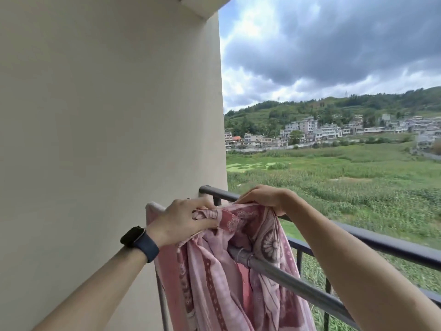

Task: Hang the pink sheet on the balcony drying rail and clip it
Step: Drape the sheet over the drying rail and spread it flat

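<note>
The pink patterned sheet (214, 271) hangs bunched over the grey drying rail (286, 280), near the rail's left end by the wall. My left hand (183, 220), with a dark watch on its wrist, grips the sheet's top edge. A little to the right, my right hand (265, 197) pinches the same top edge above the dark balcony railing. Between the two hands the cloth is held up in folds, and the rest drops down on both sides of the rail. No clip is in view.
A beige wall (107, 115) fills the left side, right beside the rail's end. The dark balcony railing (381, 242) runs from the wall to the lower right, just beyond the drying rail. Past it lie green fields, houses and hills.
</note>
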A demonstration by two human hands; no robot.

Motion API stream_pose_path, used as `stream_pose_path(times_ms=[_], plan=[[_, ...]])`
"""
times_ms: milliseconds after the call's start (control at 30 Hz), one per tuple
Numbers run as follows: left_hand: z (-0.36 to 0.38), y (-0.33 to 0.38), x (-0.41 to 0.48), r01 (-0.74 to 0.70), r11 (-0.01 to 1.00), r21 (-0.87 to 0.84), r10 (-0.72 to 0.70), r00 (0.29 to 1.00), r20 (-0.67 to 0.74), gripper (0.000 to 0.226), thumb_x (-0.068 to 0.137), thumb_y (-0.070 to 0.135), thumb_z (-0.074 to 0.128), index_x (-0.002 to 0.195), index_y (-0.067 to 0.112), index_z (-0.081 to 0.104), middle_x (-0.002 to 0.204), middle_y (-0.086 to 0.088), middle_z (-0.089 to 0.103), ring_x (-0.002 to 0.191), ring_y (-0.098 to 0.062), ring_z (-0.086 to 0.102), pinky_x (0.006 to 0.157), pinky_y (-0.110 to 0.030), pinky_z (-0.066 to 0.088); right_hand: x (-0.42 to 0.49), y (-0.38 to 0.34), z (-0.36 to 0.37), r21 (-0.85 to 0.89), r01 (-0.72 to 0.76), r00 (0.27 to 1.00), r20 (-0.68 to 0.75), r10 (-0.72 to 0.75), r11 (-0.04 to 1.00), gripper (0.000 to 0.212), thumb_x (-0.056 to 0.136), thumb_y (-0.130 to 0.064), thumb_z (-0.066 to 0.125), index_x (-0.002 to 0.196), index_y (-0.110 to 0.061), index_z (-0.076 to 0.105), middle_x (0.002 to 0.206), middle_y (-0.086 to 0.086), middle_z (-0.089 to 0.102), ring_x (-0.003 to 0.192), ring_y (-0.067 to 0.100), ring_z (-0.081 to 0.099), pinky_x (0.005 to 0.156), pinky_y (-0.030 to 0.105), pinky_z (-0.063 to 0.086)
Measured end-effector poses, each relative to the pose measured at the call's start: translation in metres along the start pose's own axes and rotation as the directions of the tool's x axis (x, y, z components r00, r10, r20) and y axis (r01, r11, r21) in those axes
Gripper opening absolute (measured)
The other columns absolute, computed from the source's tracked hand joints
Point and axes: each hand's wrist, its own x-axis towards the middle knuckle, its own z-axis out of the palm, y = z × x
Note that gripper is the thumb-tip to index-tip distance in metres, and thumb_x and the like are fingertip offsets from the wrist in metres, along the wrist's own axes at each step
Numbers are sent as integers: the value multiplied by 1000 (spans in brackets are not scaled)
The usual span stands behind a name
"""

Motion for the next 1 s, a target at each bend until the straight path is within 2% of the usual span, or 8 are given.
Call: stream_pose_path(times_ms=[100,200,300,433,733,833,933,1000], plan=[[15,-42,11,201,979,9,-201,980,-7,30,89,63,53,81,39,70,88,6,73,82,-2,62,73,-3,34,32,5,30,-503,115,878,-352,-325,857,39,86,-44,71,117,-21,69,120,7,66,104,24,64,87,35,55],[41,-76,11,310,947,85,-318,942,106,37,84,81,28,92,50,45,85,-4,64,93,-25,64,81,-34,50,29,7,54,-731,151,750,-354,-559,666,17,93,-33,62,104,-22,69,111,5,69,94,21,66,84,40,58],[50,-73,13,263,965,-8,-263,963,-57,37,95,59,45,83,32,67,89,2,56,96,-21,59,87,-33,46,7,-1,64,-643,324,818,-178,-547,694,16,91,-36,63,87,-22,70,83,-3,73,73,14,69,70,36,60],[50,-67,21,273,957,-102,-288,936,-201,30,90,51,61,72,28,67,69,11,67,77,-16,65,77,-34,52,-10,-5,83,-633,306,906,-35,-421,711,40,81,-57,68,110,-30,68,96,-9,72,84,10,66,76,32,56],[39,-50,21,364,814,-452,-426,904,-38,50,103,43,42,61,15,40,56,2,42,61,-21,43,65,-37,37,5,-9,105,-519,262,850,-276,-449,814,14,98,-27,55,105,-18,63,97,7,70,75,21,65,62,35,55],[28,-31,19,319,881,-349,-345,939,-11,47,103,47,36,65,21,39,59,5,40,58,-16,40,61,-33,32,-9,-14,93,-432,316,867,-230,-442,845,15,101,-25,50,110,-15,57,90,2,65,67,12,60,52,24,47],[21,-17,10,162,986,-42,-162,987,-9,45,88,69,48,86,24,47,74,6,56,66,-14,54,59,-32,42,-19,-12,75,-259,312,912,-188,-365,914,13,99,-21,50,101,-13,61,102,13,68,88,26,64,82,43,55],[25,-14,4,36,986,165,-42,998,36,58,76,74,60,101,25,42,88,4,61,76,-18,60,67,-37,50,-25,-8,65,-178,270,936,-180,-301,946,18,98,-18,49,86,-12,60,94,14,65,84,32,58,80,43,52]])
